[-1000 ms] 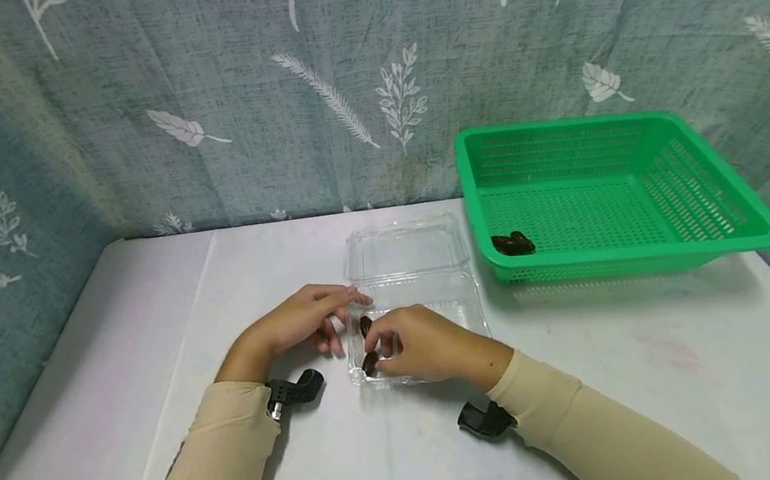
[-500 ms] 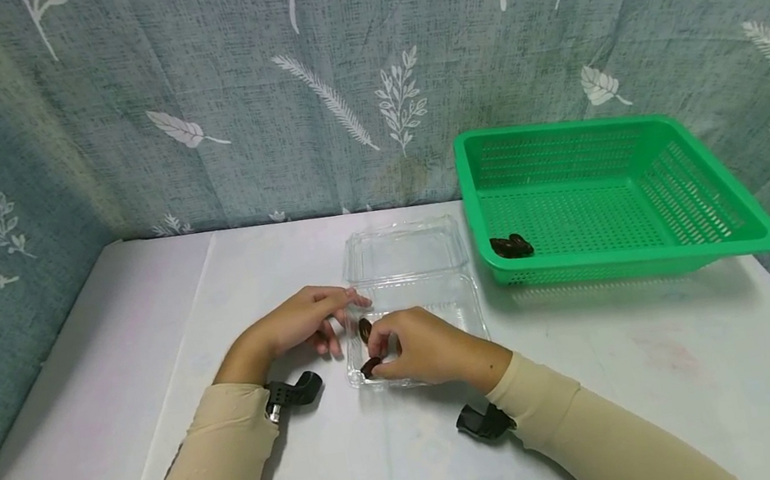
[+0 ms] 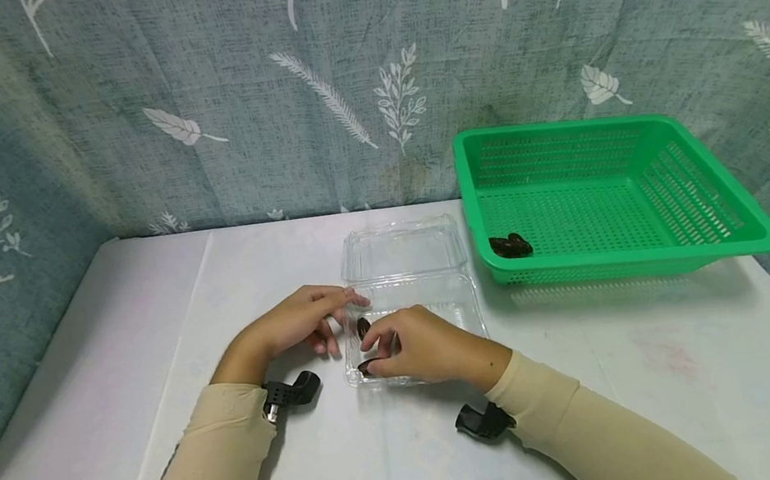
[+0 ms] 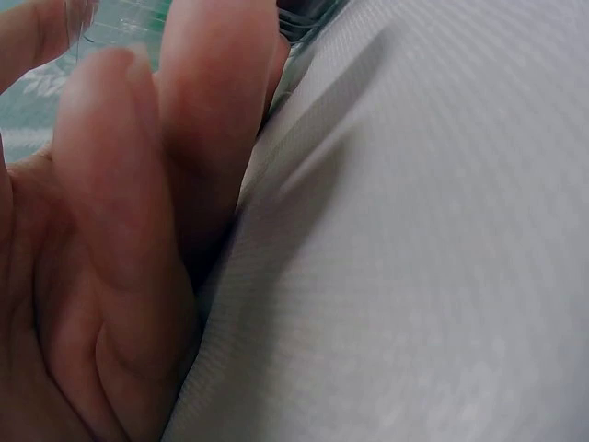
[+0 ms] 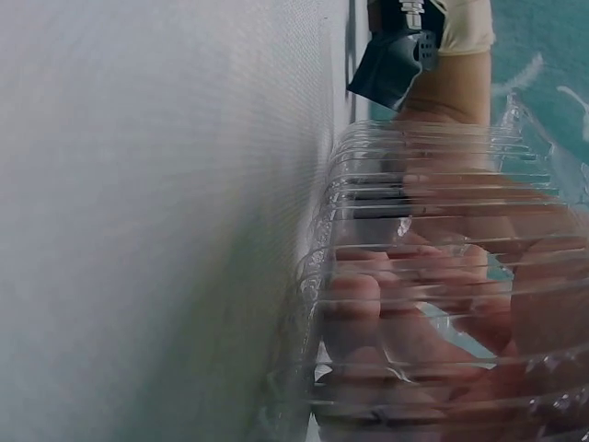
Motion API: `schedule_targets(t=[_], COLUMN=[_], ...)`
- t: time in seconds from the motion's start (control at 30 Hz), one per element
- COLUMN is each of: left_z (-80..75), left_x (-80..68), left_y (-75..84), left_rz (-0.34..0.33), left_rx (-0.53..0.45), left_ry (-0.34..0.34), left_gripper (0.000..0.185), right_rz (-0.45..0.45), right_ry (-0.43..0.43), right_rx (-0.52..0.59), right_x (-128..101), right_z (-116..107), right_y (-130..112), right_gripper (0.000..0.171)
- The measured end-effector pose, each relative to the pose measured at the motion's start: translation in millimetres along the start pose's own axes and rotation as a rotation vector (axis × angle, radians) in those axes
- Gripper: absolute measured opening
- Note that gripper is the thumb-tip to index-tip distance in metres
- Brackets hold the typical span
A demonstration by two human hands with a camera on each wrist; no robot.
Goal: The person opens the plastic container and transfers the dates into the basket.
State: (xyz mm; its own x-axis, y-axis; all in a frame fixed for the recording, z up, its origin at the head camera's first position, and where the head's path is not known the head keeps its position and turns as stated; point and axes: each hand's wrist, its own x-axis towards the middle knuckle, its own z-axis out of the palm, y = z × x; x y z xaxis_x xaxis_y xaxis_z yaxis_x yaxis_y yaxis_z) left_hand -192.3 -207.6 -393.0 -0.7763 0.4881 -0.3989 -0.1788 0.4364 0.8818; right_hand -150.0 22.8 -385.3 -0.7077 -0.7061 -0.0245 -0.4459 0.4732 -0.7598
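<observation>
A clear plastic clamshell container (image 3: 430, 316) lies open on the table, lid laid back. Inside along its left side are two dark brown dates: one upper date (image 3: 364, 327) and one near-corner date (image 3: 365, 368). My right hand (image 3: 423, 346) reaches into the container, its thumb touching the near-corner date; the index fingertip stands apart from it, above. In the right wrist view, the ribbed container wall (image 5: 423, 203) covers the fingers. My left hand (image 3: 300, 319) rests at the container's left edge with fingers extended onto the rim, holding nothing.
A green perforated basket (image 3: 628, 263) stands at the back right of the white-covered table (image 3: 606, 422). Dark dates (image 3: 510, 246) lie in its near left corner. A patterned grey-green curtain (image 3: 269, 166) hangs behind and at the sides.
The near-corner date has turned from upright to sideways and shifted slightly left into the corner. My right index finger has parted from the thumb. The left hand has stayed in place.
</observation>
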Motion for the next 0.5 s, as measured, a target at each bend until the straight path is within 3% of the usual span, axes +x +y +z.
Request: schedule_targets(t=[0.27,0.5], left_z=[-1.1,-2.8], left_x=[1.0,1.0], left_y=[-1.6,-5.5], left_rz=[0.014,0.033], left_rx=[-0.008,-0.040], left_ry=[-0.013,-0.035], left_gripper=[0.048,0.048], right_rz=[-0.031,-0.046], right_ry=[0.008,0.069], right_rx=[-0.006,-0.116], right_x=[-0.7,-3.5], right_z=[-2.3,-7.9], right_y=[-2.0,-9.1], right_gripper=[0.004,0.005])
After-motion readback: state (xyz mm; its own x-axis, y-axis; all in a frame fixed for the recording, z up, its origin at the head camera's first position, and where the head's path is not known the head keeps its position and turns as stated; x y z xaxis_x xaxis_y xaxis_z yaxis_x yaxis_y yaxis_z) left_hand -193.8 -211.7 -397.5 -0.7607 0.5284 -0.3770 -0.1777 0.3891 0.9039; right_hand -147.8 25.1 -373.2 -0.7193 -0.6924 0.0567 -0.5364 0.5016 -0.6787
